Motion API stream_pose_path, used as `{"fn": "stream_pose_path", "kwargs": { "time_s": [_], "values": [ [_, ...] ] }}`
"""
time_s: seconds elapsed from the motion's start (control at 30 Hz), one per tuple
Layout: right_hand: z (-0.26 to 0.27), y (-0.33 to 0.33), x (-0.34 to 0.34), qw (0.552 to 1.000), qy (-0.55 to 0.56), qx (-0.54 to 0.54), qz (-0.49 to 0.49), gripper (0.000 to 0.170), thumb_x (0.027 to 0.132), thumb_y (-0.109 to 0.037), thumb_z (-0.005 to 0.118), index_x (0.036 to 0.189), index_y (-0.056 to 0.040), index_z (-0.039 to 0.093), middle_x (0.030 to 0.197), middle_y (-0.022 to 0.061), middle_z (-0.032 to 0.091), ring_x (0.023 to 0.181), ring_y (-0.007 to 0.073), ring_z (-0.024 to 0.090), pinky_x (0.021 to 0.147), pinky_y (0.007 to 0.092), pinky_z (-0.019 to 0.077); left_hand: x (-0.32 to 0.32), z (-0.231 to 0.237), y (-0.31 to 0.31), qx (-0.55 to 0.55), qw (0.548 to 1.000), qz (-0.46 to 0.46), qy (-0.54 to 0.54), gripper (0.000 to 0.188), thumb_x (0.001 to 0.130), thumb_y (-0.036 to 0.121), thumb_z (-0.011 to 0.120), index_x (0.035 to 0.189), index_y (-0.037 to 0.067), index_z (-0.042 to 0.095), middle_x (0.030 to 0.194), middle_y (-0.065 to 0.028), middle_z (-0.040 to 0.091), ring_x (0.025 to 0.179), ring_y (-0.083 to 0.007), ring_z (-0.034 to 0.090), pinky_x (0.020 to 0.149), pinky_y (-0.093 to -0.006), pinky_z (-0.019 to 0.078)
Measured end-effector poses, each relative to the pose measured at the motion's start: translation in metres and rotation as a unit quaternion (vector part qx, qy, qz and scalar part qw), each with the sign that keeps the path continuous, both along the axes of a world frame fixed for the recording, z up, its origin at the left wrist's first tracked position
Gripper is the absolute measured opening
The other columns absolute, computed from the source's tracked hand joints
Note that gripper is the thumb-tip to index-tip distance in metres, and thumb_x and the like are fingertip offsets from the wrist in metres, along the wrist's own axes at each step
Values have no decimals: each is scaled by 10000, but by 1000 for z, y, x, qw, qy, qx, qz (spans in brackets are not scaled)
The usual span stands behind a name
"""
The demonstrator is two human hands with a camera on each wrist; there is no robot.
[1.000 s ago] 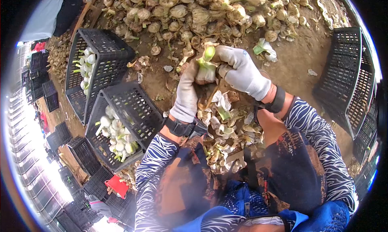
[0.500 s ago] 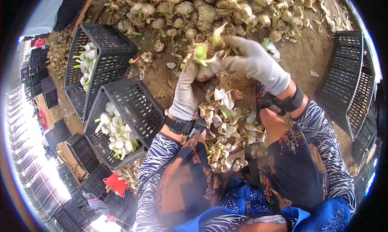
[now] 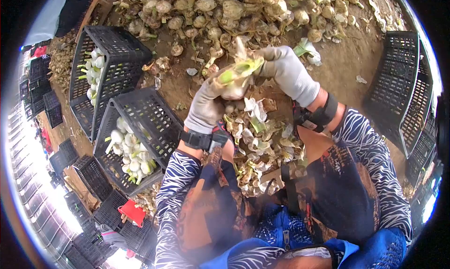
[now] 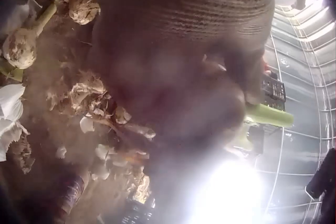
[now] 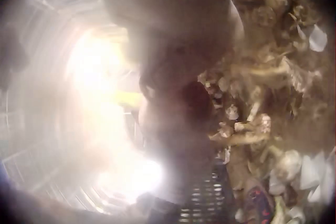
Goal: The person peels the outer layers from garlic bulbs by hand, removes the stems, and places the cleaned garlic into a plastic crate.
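In the head view my gloved left hand (image 3: 205,106) grips a garlic bulb (image 3: 233,91) with a cut green stem, fingers and thumb curled round it. From the right, my gloved right hand (image 3: 291,75) pinches the outer leaf layers (image 3: 251,65) of this garlic, which are pulled out sideways from the stem. Both hands are above the ground, close together. In the left wrist view the pale green stem (image 4: 270,115) sticks out past the dark, blurred glove. The right wrist view is hazy with glare, and the fingertips there are hidden.
A pile of unpeeled garlic (image 3: 232,8) lies ahead. To the left, two tilted black crates (image 3: 159,112) hold peeled white bulbs (image 3: 133,156). Loose garlic skins (image 3: 260,142) cover the ground between the legs. More black crates (image 3: 398,86) stand at the right.
My right hand let a strip of skin come away from the bulb, then returned to grasp more outer leaf. The garlic in my left hand has tilted, its stem now pointing to the right.
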State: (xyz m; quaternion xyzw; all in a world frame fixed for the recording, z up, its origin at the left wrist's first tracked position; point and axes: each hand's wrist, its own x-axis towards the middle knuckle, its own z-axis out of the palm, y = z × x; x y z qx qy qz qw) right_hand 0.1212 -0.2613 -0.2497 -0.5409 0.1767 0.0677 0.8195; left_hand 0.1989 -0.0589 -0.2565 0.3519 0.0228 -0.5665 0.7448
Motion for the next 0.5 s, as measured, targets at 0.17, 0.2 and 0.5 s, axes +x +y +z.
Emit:
{"fn": "stream_pose_path", "kwargs": {
  "time_s": [0.17, 0.2, 0.5],
  "values": [
    [-3, 3, -3, 984, 26, 172, -28, 213, 873, -79, 622, 1048, 38, 649, 845, 52, 689, 683, 105, 635, 608, 237, 514, 1, -5, 3, 0, 1000, -22, -12, 786, 738, 344, 777, 1348, 25, 397, 1164, -120, 590, 1024, -214, 617, 650, -280, 568],
    [-6, 1, -2, 991, 25, 125, -28, 202, 878, -88, 620, 1034, 38, 646, 835, 56, 688, 669, 110, 637, 589, 238, 510, -2, -1, -5, -1, 998, 17, -60, 811, 730, 340, 789, 1360, 39, 376, 1184, -116, 576, 1049, -213, 607, 651, -267, 562],
    [0, 7, -11, 997, 67, 2, 45, 205, 869, -147, 649, 993, 16, 645, 747, 17, 661, 620, 64, 602, 546, 200, 487, -1, -12, -12, 148, 977, 41, -147, 805, 720, 156, 809, 1361, 52, 333, 1189, -96, 546, 986, -191, 612, 720, -277, 558]
  ]
}}
